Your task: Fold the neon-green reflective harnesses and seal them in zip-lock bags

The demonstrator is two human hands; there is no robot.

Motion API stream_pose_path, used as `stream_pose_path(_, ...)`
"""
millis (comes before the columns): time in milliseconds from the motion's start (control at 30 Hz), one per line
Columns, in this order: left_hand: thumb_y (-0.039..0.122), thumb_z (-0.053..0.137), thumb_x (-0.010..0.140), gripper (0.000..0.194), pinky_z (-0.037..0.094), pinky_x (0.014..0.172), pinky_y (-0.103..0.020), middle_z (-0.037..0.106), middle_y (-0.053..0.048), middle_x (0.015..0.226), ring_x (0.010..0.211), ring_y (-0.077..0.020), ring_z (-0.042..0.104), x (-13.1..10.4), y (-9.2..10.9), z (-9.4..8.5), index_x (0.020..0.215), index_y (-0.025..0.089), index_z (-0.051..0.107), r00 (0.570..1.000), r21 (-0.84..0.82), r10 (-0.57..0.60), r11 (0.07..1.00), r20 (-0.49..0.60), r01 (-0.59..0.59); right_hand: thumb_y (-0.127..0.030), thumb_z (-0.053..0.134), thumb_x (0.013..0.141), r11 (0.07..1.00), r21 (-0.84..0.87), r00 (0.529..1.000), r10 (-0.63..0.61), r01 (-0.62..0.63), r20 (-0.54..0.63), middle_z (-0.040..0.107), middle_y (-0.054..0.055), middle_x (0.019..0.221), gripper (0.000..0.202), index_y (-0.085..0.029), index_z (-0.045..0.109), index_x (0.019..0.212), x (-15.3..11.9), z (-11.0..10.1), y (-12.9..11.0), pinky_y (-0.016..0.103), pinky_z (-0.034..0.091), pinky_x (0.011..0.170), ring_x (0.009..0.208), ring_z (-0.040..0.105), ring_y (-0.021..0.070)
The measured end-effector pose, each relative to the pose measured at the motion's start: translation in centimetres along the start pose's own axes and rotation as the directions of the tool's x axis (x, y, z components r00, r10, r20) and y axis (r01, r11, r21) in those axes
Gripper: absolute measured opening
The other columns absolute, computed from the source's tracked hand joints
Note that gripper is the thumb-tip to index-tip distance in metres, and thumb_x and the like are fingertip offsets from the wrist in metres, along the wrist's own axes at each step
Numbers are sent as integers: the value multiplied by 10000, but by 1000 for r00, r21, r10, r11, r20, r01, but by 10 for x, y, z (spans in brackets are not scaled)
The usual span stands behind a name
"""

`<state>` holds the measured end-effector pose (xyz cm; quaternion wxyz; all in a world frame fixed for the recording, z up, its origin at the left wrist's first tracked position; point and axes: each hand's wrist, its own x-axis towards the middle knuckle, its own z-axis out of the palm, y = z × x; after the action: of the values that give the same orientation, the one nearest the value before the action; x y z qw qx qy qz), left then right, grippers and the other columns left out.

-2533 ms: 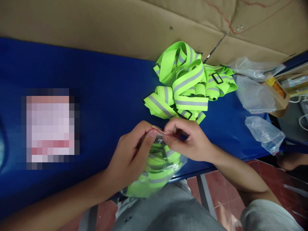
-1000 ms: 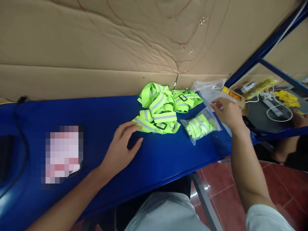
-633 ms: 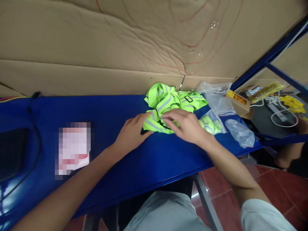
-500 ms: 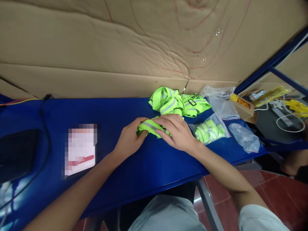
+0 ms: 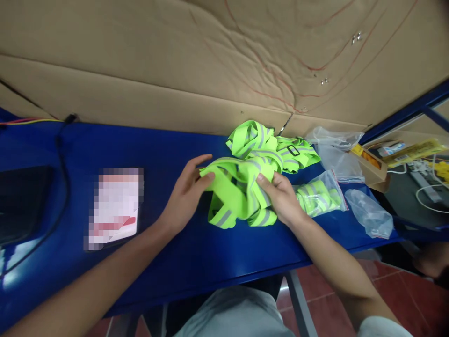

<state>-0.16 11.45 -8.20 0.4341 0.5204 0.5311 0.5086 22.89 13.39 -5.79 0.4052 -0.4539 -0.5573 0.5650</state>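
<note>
In the head view, my right hand [image 5: 282, 196] grips a loosely bunched neon-green reflective strap [image 5: 228, 199] with grey stripes, its thumb pressed on top. Loops of the strap spread to the left, over the blue table. At the strap's left end, my left hand [image 5: 185, 192] has its thumb and index finger apart, the thumb tip touching or just over the strap's edge. Behind lies a heap of similar green straps [image 5: 250, 135] with a black buckle [image 5: 293, 150]. Right of my right hand is a clear zip bag [image 5: 321, 194] holding folded green straps.
Clear plastic bags [image 5: 370, 213] lie on the right of the blue table [image 5: 168, 271], near a small cardboard box [image 5: 372, 168]. A partly pixelated phone-like item [image 5: 115, 206], a black cable [image 5: 63, 178] and a dark flat object [image 5: 23, 201] are left. A cardboard panel [image 5: 140, 56] stands behind.
The strap, earlier compact between both hands, now hangs in wide loose loops. My left hand's fingers have opened, and my right hand has turned with its thumb on top. The camera view has shifted slightly.
</note>
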Motion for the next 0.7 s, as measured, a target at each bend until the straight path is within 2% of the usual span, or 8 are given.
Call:
stream_pose_path(67, 486, 671, 932, 709, 483, 1152, -553, 489, -169, 1577, 1464, -354, 496, -10, -1, 3, 1554, 266, 412, 957, 230, 288, 929, 46, -291, -655, 757, 865, 973, 194, 992, 125, -123, 3, 685, -19, 660, 453, -213, 656, 869, 1, 3, -2, 257, 495, 432, 471, 587, 130)
stream_pose_path(133, 512, 740, 903, 868, 347, 1244, -643, 274, -200, 1704, 1597, -415, 290, -21, 0, 7, 1611, 286, 291, 844, 398, 494, 745, 207, -534, -681, 720, 886, 948, 250, 980, 184, -197, 75, 663, -18, 629, 483, -203, 653, 859, 1, 5, -2, 248, 453, 378, 411, 548, 115)
stream_pose_path(233, 547, 804, 863, 993, 355, 1244, -649, 229, -211, 1704, 1602, -430, 279, -33, 2, 14, 1621, 323, 202, 778, 442, 546, 642, 310, -627, -711, 625, 944, 960, 189, 968, 172, -207, 184, 698, 2, 693, 520, -195, 693, 954, -2, 5, 0, 259, 477, 401, 431, 579, 121)
stream_pose_path(333, 525, 803, 872, 927, 388, 1231, -619, 258, -179, 1694, 1587, -418, 312, -35, 5, 14, 1590, 353, 241, 769, 484, 606, 621, 202, -617, -769, 566, 947, 996, 39, 956, 71, -86, 284, 749, 39, 850, 592, -204, 727, 1013, -5, 2, 3, 305, 615, 646, 715, 726, 182)
stream_pose_path(467, 305, 697, 936, 499, 456, 1153, -535, 580, -107, 1463, 1412, -345, 546, -27, 13, 1, 1402, 299, 521, 830, 443, 540, 716, 139, -540, -868, 399, 942, 993, -91, 864, -19, 75, 503, 766, 82, 1097, 757, -222, 737, 1150, -6, -2, 3, 370, 617, 929, 1129, 717, 248)
stream_pose_path(600, 339, 708, 904, 291, 549, 866, -396, 719, -32, 1109, 993, -242, 689, -11, 14, -10, 1162, 238, 618, 957, 326, 286, 902, 40, -283, -522, 579, 1051, 904, -266, 937, -292, 335, 190, 745, 63, 1181, 352, -242, 690, 1233, -14, -1, -8, 346, 579, 937, 1045, 710, 190)
stream_pose_path(667, 414, 738, 874, 399, 536, 903, -450, 712, -59, 1147, 1057, -291, 676, -4, 8, -10, 1201, 228, 604, 985, 403, 170, 901, 16, -162, -332, 632, 1040, 785, -387, 869, -484, 484, 104, 735, 29, 956, 114, -241, 699, 1025, -22, -1, -17, 309, 549, 782, 840, 679, 157)
stream_pose_path(700, 429, 758, 850, 491, 512, 969, -513, 698, -85, 1221, 1145, -335, 658, -3, 5, -9, 1266, 230, 588, 989, 482, 143, 866, 21, -136, -295, 647, 1028, 727, -408, 829, -529, 553, 182, 705, 11, 835, 136, -236, 679, 910, -27, -2, -22, 297, 519, 706, 748, 649, 146)
